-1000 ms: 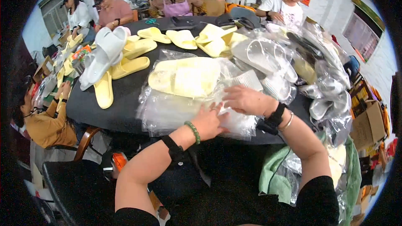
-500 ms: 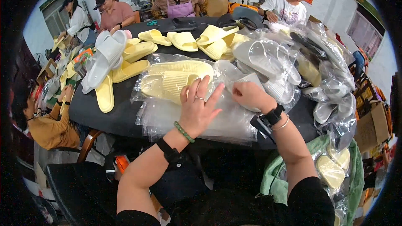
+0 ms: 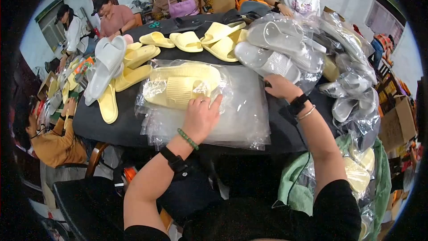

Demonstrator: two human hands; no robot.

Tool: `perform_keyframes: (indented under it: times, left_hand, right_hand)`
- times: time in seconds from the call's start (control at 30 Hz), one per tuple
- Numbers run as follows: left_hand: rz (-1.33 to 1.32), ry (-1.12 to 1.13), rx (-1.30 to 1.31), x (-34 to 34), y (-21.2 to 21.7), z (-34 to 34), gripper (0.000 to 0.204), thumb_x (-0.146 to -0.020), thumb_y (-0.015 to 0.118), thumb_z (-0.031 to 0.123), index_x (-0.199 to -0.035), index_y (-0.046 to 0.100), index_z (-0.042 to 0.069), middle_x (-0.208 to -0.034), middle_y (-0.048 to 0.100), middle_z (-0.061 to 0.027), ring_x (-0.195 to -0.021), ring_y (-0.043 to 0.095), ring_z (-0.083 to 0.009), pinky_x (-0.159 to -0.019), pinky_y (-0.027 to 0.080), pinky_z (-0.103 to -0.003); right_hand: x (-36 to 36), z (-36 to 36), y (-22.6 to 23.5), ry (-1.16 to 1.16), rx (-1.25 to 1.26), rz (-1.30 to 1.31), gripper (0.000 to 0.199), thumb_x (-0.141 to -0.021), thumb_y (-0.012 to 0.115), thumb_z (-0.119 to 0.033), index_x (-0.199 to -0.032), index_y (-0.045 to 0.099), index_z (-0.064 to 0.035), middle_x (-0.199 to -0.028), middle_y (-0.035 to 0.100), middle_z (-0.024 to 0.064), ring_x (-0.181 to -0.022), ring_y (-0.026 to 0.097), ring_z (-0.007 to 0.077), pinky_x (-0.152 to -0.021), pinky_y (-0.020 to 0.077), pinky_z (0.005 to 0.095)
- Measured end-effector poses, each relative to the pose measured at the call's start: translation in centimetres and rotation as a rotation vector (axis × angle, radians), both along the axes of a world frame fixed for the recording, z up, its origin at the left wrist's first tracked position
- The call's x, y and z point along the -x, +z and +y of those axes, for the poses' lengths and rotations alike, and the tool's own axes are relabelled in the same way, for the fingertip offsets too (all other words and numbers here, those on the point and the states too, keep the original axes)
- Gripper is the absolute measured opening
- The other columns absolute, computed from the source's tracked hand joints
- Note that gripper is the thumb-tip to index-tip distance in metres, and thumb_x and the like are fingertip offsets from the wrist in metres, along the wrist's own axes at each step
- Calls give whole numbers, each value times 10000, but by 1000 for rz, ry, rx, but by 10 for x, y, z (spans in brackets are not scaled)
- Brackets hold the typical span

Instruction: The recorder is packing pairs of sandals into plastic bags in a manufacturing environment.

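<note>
A pair of yellow slippers lies in a clear plastic bag on top of a stack of flat clear bags. My left hand rests on the near right edge of that pair, fingers reaching over the plastic and gripping nothing visible. To the right, my right hand is closed with curled fingers beside a bagged pair of grey slippers. A small dark bit shows at its fingertips, too small to name. Both wrists wear black bands.
Unbagged yellow slippers and grey slippers stand at the back and left of the dark table. Bagged pairs pile up at the right. A green sack with bagged slippers sits at lower right. Several people work around.
The bagged grey pair has moved off the clear bags toward the back right. My right hand has moved right, and my left hand has lowered onto the bagged yellow pair.
</note>
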State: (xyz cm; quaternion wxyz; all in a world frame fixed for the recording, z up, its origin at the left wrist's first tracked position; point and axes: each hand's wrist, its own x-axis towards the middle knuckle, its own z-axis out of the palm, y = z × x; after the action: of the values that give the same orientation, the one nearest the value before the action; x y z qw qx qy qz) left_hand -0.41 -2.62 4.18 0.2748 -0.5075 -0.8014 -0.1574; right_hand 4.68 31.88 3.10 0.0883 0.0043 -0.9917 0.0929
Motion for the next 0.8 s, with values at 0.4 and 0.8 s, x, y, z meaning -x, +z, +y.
perform_keyframes:
  times: [0.4,0.8]
  left_hand:
    - [157,-93,-6,-10,12,7,361,-741,742,191,-1064,672,47,-984,599,-109,-927,555,-279,-858,425,-411]
    - [170,-187,-20,-20,21,-5,425,-726,751,111,-1142,676,77,-1117,597,-127,-981,566,-291,-828,480,-419]
  right_hand:
    - [60,-74,4,-185,618,-205,299,-833,647,-244,-957,663,28,-758,697,127,-632,674,224,-625,539,352]
    - [57,-74,0,-257,1118,-61,218,-881,603,-168,-937,616,42,-687,668,98,-560,658,173,-481,486,299]
